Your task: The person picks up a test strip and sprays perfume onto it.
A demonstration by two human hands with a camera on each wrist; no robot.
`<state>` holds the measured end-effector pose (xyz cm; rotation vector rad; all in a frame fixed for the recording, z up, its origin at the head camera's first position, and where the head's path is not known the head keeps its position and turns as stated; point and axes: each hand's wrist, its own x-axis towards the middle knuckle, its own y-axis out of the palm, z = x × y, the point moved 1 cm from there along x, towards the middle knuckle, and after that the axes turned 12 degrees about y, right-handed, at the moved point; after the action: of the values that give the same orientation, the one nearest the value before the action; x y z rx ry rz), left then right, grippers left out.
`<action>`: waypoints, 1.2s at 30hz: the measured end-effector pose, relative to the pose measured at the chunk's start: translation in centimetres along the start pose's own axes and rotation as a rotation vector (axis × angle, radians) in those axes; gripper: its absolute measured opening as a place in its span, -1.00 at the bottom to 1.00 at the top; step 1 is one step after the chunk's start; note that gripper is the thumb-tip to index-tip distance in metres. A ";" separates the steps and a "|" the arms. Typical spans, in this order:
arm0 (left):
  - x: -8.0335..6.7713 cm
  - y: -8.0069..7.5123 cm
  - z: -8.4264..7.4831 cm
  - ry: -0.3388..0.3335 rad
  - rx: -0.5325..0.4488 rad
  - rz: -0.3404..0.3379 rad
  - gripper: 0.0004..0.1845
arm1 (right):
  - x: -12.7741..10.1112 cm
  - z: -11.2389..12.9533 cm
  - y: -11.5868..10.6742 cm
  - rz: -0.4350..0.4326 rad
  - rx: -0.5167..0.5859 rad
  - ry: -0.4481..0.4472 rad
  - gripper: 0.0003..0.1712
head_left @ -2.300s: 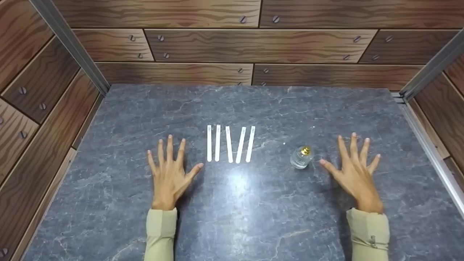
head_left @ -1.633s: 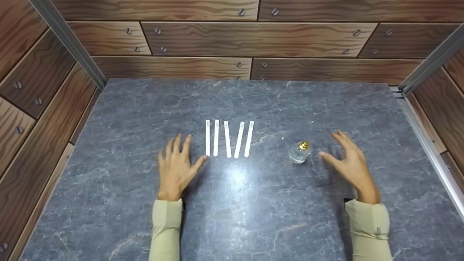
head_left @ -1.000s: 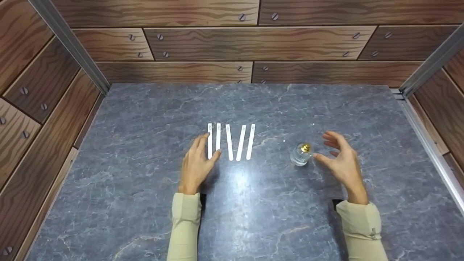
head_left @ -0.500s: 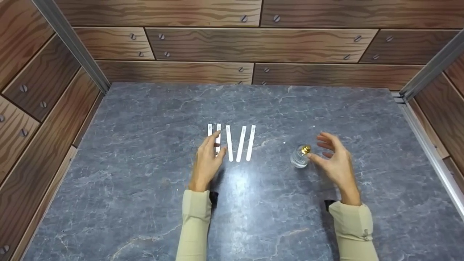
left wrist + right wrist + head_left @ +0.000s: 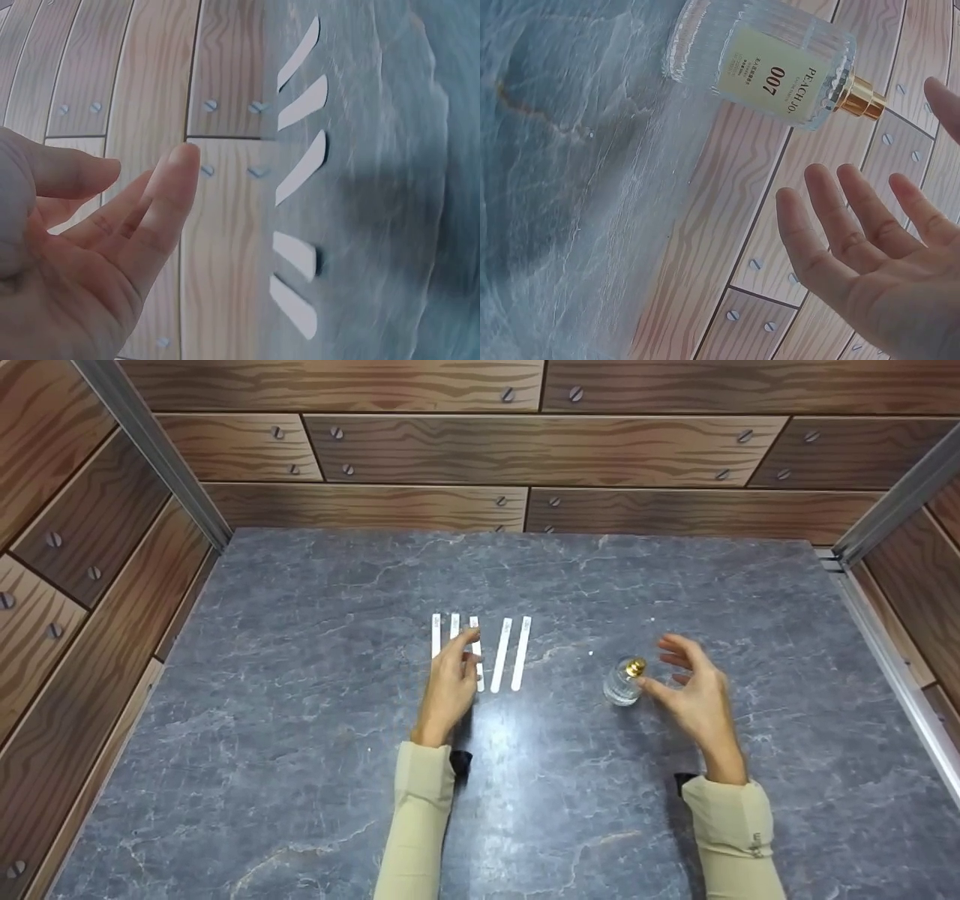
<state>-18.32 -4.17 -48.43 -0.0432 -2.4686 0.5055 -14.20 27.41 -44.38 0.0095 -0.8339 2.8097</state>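
Several narrow white paper strips [image 5: 502, 655] with small print at their far ends lie in a row on the grey marbled table [image 5: 330, 600]. My left hand [image 5: 448, 679] hovers over the strips at the left of the row and partly covers them in the head view. In the left wrist view its relaxed fingers hold nothing, and the strips [image 5: 301, 103] lie apart from it. A clear glass perfume bottle [image 5: 772, 67] with a pale label and gold spray top stands upright at the right. Beside it my right hand [image 5: 696, 690] is raised, fingers loosely bent, thumb near the gold top, holding nothing.
Wood-patterned panels [image 5: 420, 450] wall the table at the back and both sides. Metal rails [image 5: 161, 457] run along the corners. Tiny white specks [image 5: 591, 653] lie near the bottle.
Both hands have lifted from lying spread flat on the table. The left has moved right, over the strips; the right has moved left, toward the bottle. Strips and bottle stay put.
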 end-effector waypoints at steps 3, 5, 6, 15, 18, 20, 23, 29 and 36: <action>0.3 0.5 0.0 -0.078 -0.062 0.030 -0.52 | 0.0 0.1 0.1 0.012 -0.011 0.003 -0.25; 0.5 0.9 -0.1 -0.124 -0.103 0.055 -0.51 | 0.0 0.1 0.1 0.016 -0.010 0.007 -0.25; 0.7 1.2 -0.2 -0.144 -0.121 0.068 -0.51 | 0.1 0.2 0.1 0.016 -0.008 0.009 -0.26; 1.9 2.2 -0.4 -0.246 -0.283 0.098 -0.54 | 0.2 0.6 0.2 0.025 -0.013 0.020 -0.28; 1.9 2.5 -0.1 -0.282 -0.300 0.098 -0.56 | 0.1 0.5 0.2 0.025 -0.017 0.025 -0.28; 1.8 2.7 0.1 -0.303 -0.302 0.100 -0.57 | 0.1 0.4 0.3 0.023 -0.016 0.028 -0.28; 1.8 3.1 0.4 -0.329 -0.300 0.106 -0.57 | 0.1 0.4 0.4 0.022 -0.016 0.027 -0.28; 1.7 3.8 0.4 -0.340 -0.254 0.127 -0.53 | 0.0 0.5 0.2 0.022 -0.015 0.028 -0.29; 2.0 4.6 0.5 -0.295 -0.131 0.148 -0.53 | 0.1 0.3 0.4 0.019 -0.003 0.017 -0.28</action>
<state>-20.67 0.20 -49.37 -0.2206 -2.8002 0.4379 -14.38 26.93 -44.34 -0.0227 -0.8390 2.8226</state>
